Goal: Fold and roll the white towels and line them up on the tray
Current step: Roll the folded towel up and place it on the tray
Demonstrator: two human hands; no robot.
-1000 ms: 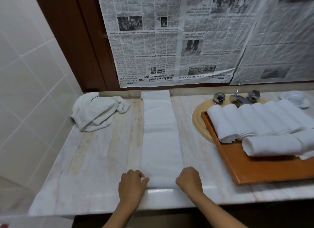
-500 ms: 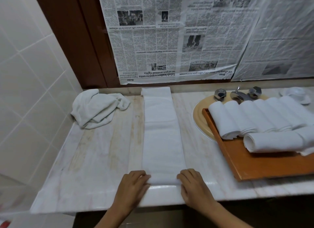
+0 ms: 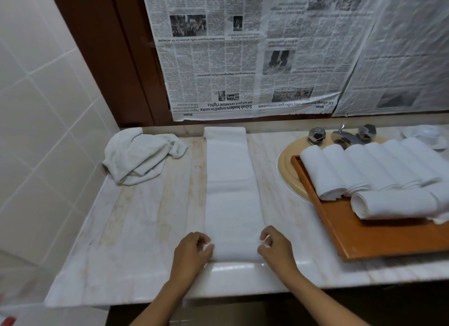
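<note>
At bottom centre the left hand (image 3: 192, 250) and right hand (image 3: 274, 248) each close their grip on a near corner of the long folded towel (image 3: 230, 192), which lies flat up the middle of the worktop (image 3: 145, 216). At right, the wooden tray (image 3: 364, 236) holds a row of rolled towels (image 3: 364, 170), with one more roll (image 3: 393, 204) lying crosswise in front. A crumpled towel (image 3: 141, 153) sits upper left.
</note>
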